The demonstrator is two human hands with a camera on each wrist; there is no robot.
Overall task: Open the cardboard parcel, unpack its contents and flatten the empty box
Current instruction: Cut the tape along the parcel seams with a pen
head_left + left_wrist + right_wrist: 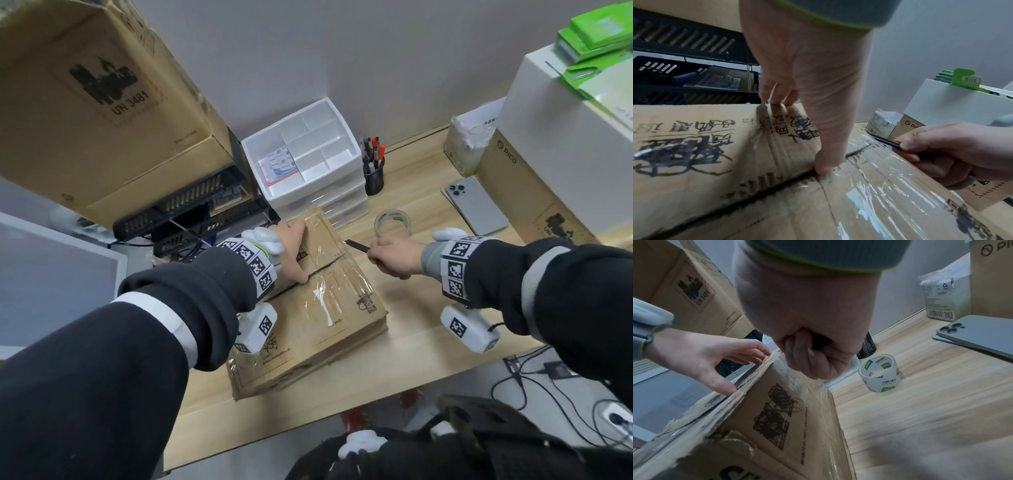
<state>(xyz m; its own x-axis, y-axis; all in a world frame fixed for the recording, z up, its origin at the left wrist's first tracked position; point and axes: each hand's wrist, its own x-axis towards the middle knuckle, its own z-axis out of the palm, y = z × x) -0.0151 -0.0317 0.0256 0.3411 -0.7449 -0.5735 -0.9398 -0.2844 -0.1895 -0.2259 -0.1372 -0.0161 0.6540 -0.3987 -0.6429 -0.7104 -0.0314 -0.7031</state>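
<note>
The cardboard parcel lies flat on the wooden desk, its top seam covered with clear tape. My left hand spans the far flap: the fingers hook over the far edge and the thumb presses into the middle seam. My right hand grips a black utility knife. Its tip points at the parcel's right end, close to where the seam meets the edge. The flaps lie shut.
A roll of clear tape and a phone lie right of the parcel. A pen cup, white drawer unit and black trays stand behind it. Big cartons flank the desk.
</note>
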